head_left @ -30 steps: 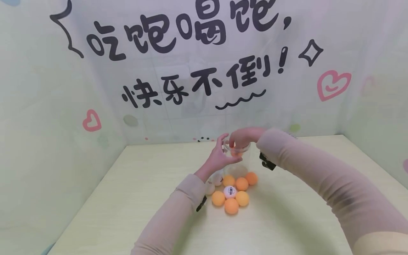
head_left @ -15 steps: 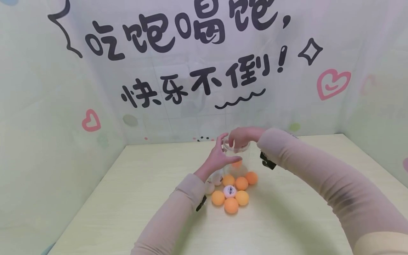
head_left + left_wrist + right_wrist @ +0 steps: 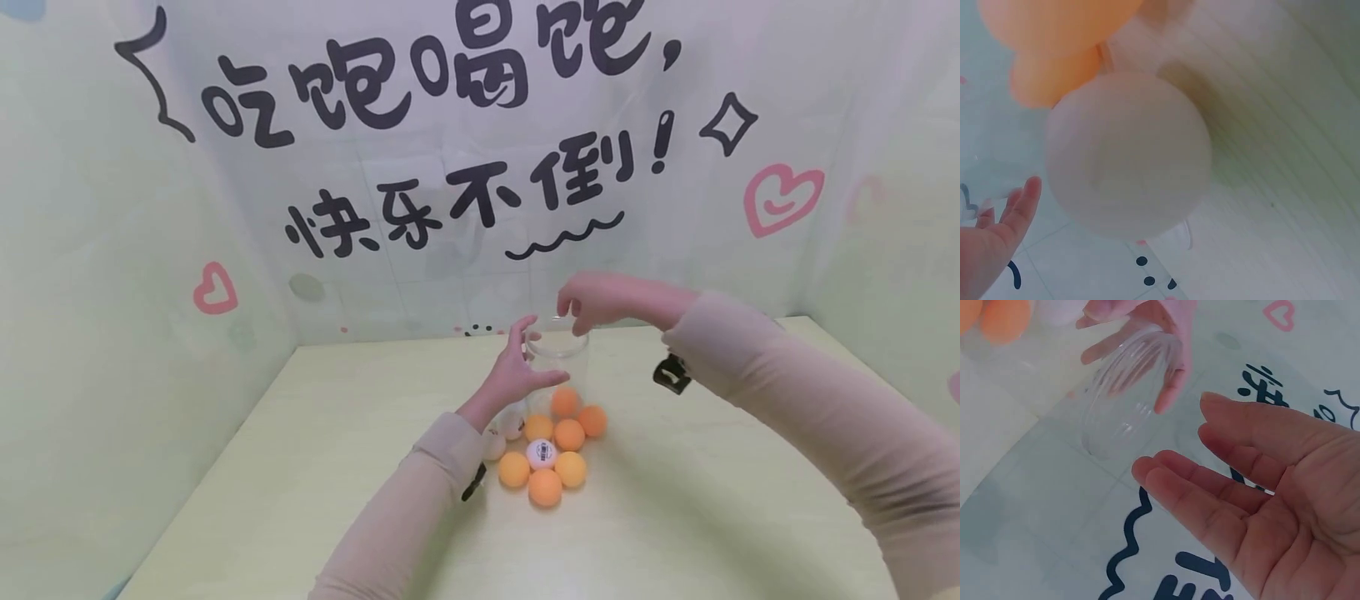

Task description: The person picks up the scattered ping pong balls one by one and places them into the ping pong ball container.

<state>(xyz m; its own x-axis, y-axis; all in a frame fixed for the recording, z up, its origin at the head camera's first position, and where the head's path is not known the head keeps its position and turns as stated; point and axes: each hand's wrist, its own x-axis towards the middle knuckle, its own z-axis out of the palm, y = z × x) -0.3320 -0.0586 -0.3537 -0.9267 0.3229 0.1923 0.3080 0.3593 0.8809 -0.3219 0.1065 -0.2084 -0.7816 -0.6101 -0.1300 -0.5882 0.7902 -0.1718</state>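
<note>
A clear jar (image 3: pixel 558 367) stands upright on the table, and my left hand (image 3: pixel 513 371) grips its side just below the rim, thumb in front and fingers behind. An orange ping-pong ball (image 3: pixel 566 402) shows through the jar's wall at its bottom. Over the right part of the rim hovers my right hand (image 3: pixel 600 302), fingers bent downward. The right wrist view has this hand (image 3: pixel 1260 494) with nothing between thumb and fingers, and the jar's mouth (image 3: pixel 1129 394) beyond them. A white ball (image 3: pixel 1129 156) fills the middle of the left wrist view.
In front of the jar lie several loose ping-pong balls, among them a printed white ball (image 3: pixel 541 454) and an orange ball (image 3: pixel 545 488). Another white ball (image 3: pixel 493 444) sits close by my left wrist. A printed cloth backdrop (image 3: pixel 420 300) rises behind the table (image 3: pixel 315 467).
An orange ball dropped from my right hand to the jar's bottom. My right hand then rose out of the jar's mouth and moved right. My left hand stayed on the jar.
</note>
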